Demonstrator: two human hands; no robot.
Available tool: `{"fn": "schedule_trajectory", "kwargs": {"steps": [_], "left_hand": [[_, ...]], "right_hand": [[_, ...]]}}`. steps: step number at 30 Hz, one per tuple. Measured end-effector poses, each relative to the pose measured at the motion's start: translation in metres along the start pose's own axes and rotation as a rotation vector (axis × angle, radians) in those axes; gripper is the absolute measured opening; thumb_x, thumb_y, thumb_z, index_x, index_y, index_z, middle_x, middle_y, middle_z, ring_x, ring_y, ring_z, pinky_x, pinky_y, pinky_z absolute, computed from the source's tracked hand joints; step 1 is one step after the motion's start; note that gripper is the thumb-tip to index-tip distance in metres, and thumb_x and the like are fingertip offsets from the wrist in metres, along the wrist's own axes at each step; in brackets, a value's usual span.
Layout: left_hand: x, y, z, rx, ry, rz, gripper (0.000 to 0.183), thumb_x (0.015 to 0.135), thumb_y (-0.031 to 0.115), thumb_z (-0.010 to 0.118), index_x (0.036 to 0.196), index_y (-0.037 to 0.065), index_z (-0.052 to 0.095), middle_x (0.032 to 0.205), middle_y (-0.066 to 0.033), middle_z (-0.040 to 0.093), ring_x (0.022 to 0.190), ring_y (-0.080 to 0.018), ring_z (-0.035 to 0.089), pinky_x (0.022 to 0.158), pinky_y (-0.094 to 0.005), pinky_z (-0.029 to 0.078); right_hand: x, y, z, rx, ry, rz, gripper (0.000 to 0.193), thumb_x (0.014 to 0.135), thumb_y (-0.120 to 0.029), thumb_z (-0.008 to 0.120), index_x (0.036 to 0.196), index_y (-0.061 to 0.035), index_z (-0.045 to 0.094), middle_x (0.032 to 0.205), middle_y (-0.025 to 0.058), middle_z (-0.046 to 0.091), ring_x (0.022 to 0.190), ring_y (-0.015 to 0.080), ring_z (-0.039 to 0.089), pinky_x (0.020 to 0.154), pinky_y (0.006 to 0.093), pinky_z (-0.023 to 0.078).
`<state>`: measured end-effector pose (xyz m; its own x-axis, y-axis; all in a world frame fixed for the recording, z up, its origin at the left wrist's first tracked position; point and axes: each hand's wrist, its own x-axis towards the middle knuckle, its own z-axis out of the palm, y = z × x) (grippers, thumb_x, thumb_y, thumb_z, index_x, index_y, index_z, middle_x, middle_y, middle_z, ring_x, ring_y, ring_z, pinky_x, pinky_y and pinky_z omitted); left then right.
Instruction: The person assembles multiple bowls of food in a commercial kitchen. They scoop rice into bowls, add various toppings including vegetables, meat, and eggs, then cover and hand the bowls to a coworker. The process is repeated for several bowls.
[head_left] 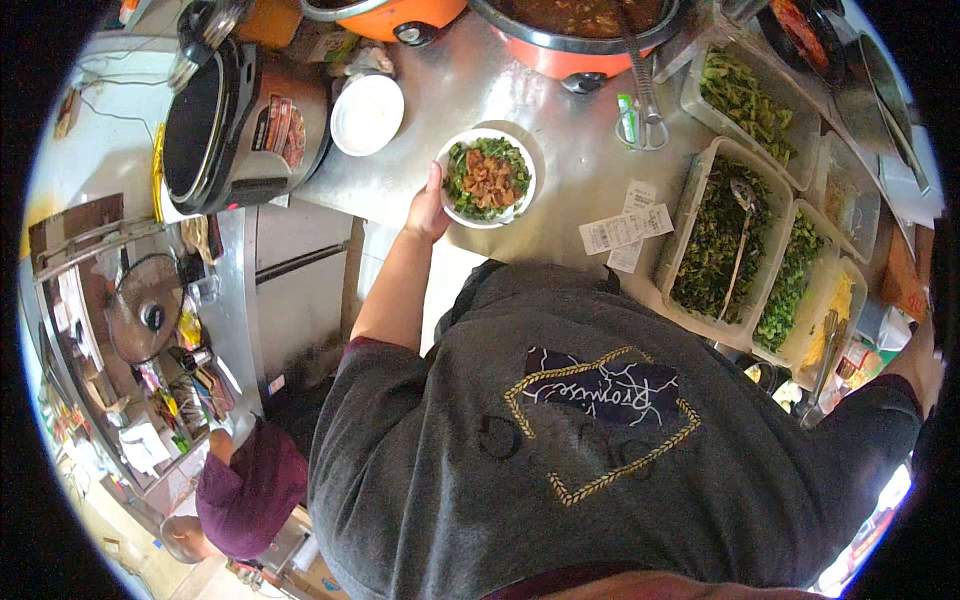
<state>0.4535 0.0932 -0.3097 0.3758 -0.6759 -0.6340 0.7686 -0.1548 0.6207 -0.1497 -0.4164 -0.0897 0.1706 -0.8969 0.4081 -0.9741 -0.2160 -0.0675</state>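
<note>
My left hand grips the left rim of a round white bowl, held near the front of the steel worktop. Chopped dark greens fill the bowl, with a mound of brown diced meat on top. At the far right rim of the picture my right hand reaches out past the food containers. Its fingers are cut off by the dark edge, so what they do or hold is hidden.
Plastic tubs of chopped greens and yellow shreds line the right, a spoon in one. Orange pots stand at the back, a cooker and white bowl left. Paper slips lie centre-right. Another person is lower left.
</note>
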Motion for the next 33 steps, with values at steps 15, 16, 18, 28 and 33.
{"fn": "schedule_trajectory", "kwargs": {"steps": [15,16,18,28,33], "left_hand": [[-0.001,0.012,-0.009,0.333,0.160,0.261,0.078,0.094,0.064,0.028,0.138,0.001,0.040,0.133,-0.0139,0.046,0.115,-0.0271,0.049,0.099,-0.0383,0.038],[0.001,0.010,-0.009,0.318,0.168,0.292,0.074,0.095,0.061,0.029,0.135,0.001,0.044,0.128,-0.0147,0.050,0.112,-0.0258,0.052,0.096,-0.0359,0.041],[0.005,0.008,-0.012,0.372,0.197,0.271,0.070,0.096,0.058,0.030,0.133,0.001,0.045,0.123,-0.0155,0.054,0.108,-0.0238,0.054,0.093,-0.0338,0.043],[0.012,0.000,-0.012,0.536,0.242,0.457,0.056,0.094,0.043,0.050,0.130,0.000,0.048,0.129,-0.0182,0.050,0.118,-0.0268,0.049,0.101,-0.0339,0.038],[0.014,0.001,-0.012,1.402,0.124,0.778,0.065,0.085,0.035,0.062,0.138,0.005,0.039,0.144,-0.0200,0.034,0.131,-0.0370,0.033,0.109,-0.0430,0.028]], "right_hand": [[-0.328,-0.431,0.079,1.216,-0.751,-0.716,0.033,0.071,-0.014,0.081,0.099,-0.0079,0.065,0.076,0.0038,0.058,0.067,0.0150,0.052,0.062,0.0265,0.044],[-0.341,-0.454,0.099,1.277,-0.850,-0.494,0.028,0.075,-0.014,0.078,0.099,-0.0086,0.065,0.086,0.0030,0.058,0.074,0.0132,0.053,0.067,0.0268,0.046],[-0.343,-0.495,0.143,1.461,-0.612,-0.166,0.037,0.078,-0.018,0.077,0.110,-0.0053,0.061,0.091,0.0032,0.060,0.087,0.0126,0.055,0.077,0.0273,0.045],[-0.331,-0.552,0.181,0.825,-0.743,-0.125,0.041,0.085,-0.032,0.066,0.118,-0.0087,0.058,0.118,0.0157,0.059,0.106,0.0331,0.057,0.091,0.0397,0.046],[-0.326,-0.554,0.158,0.553,-0.731,-0.477,0.040,0.094,-0.033,0.047,0.132,-0.0194,0.048,0.134,0.0086,0.049,0.120,0.0303,0.049,0.100,0.0412,0.039]]}}
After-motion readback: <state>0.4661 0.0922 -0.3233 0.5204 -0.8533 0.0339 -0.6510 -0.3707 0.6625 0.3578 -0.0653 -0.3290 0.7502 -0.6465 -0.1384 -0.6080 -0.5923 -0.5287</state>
